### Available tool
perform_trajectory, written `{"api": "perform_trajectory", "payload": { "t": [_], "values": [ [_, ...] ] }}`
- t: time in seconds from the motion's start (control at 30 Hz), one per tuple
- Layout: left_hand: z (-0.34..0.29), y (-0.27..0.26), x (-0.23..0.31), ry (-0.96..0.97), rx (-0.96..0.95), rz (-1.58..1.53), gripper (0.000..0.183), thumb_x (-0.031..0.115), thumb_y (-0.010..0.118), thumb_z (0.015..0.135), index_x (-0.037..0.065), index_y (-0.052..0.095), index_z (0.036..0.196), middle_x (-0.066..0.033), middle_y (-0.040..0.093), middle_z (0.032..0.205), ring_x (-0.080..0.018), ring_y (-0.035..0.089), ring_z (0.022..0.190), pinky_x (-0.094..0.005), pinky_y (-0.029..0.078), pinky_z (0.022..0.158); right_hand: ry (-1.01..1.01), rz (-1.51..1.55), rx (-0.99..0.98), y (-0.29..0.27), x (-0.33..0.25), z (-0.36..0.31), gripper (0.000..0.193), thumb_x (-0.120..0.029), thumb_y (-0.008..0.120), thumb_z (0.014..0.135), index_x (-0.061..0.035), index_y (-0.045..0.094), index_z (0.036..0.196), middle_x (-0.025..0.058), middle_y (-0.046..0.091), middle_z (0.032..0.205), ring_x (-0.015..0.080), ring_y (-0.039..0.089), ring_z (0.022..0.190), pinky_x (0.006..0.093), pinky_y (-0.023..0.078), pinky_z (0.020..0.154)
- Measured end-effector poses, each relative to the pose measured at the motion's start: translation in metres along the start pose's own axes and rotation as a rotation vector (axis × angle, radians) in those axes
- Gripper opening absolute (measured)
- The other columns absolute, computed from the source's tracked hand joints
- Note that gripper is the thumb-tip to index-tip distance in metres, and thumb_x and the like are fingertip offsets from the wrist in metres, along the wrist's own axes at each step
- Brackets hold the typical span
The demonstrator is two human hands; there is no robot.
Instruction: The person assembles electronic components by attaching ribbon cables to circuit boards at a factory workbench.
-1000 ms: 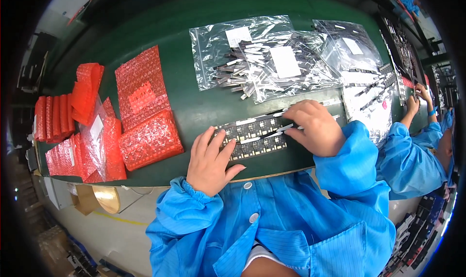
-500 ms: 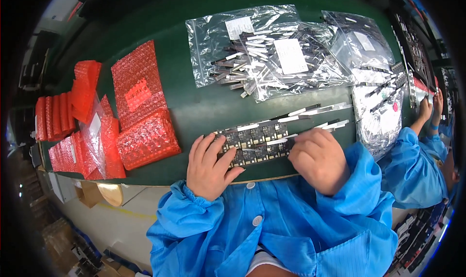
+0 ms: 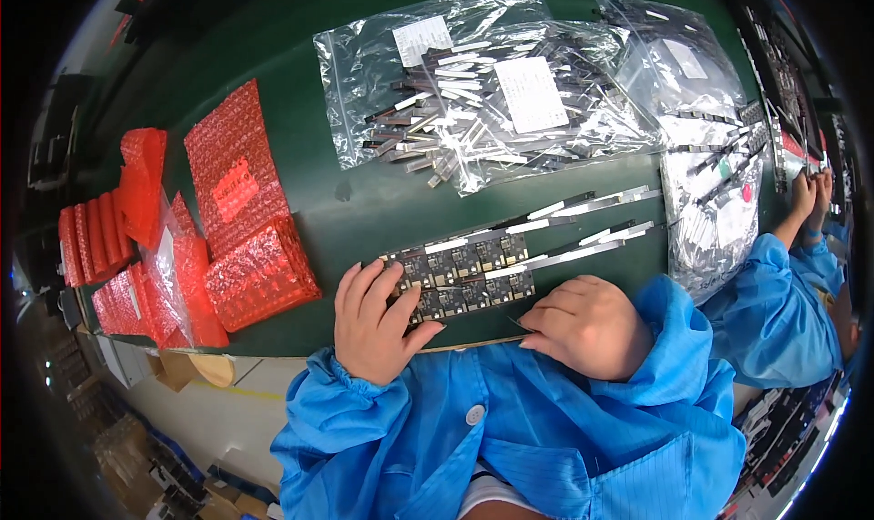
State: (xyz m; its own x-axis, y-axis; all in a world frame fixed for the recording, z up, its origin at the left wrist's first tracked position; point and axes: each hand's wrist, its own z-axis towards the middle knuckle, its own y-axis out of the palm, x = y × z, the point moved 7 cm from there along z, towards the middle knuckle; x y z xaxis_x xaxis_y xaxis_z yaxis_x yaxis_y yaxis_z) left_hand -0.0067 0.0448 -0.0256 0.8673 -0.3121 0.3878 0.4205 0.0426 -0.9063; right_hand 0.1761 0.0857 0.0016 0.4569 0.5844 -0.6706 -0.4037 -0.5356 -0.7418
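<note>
Two dark circuit board panels (image 3: 487,256) lie one behind the other near the table's front edge. Several thin black and silver strips (image 3: 596,239) stick out from them to the right. My left hand (image 3: 373,324) lies over the panels' left end, its fingers apart and their tips on the boards. Just right of the panels, at the table edge, my right hand (image 3: 592,327) is closed with its fingers together. A small thin dark tip shows at its fingertips; the rest of that thing is hidden in the hand.
Clear plastic bags (image 3: 537,110) full of strips lie at the back, with another filled bag (image 3: 710,219) at the right. Red bubble-wrap pouches (image 3: 259,274) are piled at the left. A co-worker's hands (image 3: 810,197) are at the far right.
My right hand has drawn back from the panels toward the table's front edge. My left hand stays on their left end. The whole view has shifted slightly.
</note>
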Motion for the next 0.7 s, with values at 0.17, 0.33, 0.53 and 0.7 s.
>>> {"api": "perform_trajectory", "payload": {
  "t": [0.17, 0.33, 0.53, 0.7],
  "values": [
    [0.001, 0.002, -0.001, -0.002, -0.009, -0.009, 0.046, 0.033, 0.074, 0.061, 0.005, 0.060, 0.095, -0.0131, 0.052, 0.113, -0.0335, 0.047, 0.109, -0.0506, 0.035, 0.094, 0.020, -0.099, 0.106, -0.022, 0.006, 0.003, 0.025, -0.022, 0.071, 0.066, -0.0087, 0.064, 0.087, 0.0053, 0.061, 0.087, 0.0233, 0.058, 0.082, 0.0339, 0.045, 0.072],
    [0.000, 0.004, -0.001, 0.011, -0.047, -0.038, 0.050, 0.030, 0.076, 0.058, 0.003, 0.058, 0.096, -0.0158, 0.050, 0.115, -0.0375, 0.044, 0.112, -0.0538, 0.033, 0.095, 0.197, -0.308, 0.102, -0.028, 0.021, -0.002, 0.045, -0.018, 0.071, 0.062, -0.0062, 0.060, 0.104, 0.0109, 0.054, 0.111, 0.0292, 0.050, 0.106, 0.0391, 0.041, 0.087],
    [0.000, 0.006, -0.001, 0.029, -0.064, -0.006, 0.050, 0.030, 0.075, 0.060, 0.001, 0.057, 0.096, -0.0178, 0.049, 0.117, -0.0395, 0.043, 0.112, -0.0537, 0.032, 0.095, 0.107, -0.213, 0.064, -0.025, 0.011, -0.017, 0.045, -0.016, 0.073, 0.058, -0.0072, 0.062, 0.100, 0.0109, 0.054, 0.115, 0.0307, 0.049, 0.110, 0.0412, 0.043, 0.089],
    [-0.002, 0.007, -0.001, 0.050, -0.067, -0.001, 0.049, 0.025, 0.074, 0.061, 0.000, 0.055, 0.098, -0.0184, 0.048, 0.119, -0.0401, 0.041, 0.114, -0.0534, 0.030, 0.097, -0.012, 0.059, 0.111, -0.026, 0.004, -0.027, 0.022, -0.015, 0.070, 0.071, -0.0049, 0.066, 0.090, 0.0088, 0.062, 0.101, 0.0265, 0.057, 0.099, 0.0350, 0.048, 0.082]
  ]
}}
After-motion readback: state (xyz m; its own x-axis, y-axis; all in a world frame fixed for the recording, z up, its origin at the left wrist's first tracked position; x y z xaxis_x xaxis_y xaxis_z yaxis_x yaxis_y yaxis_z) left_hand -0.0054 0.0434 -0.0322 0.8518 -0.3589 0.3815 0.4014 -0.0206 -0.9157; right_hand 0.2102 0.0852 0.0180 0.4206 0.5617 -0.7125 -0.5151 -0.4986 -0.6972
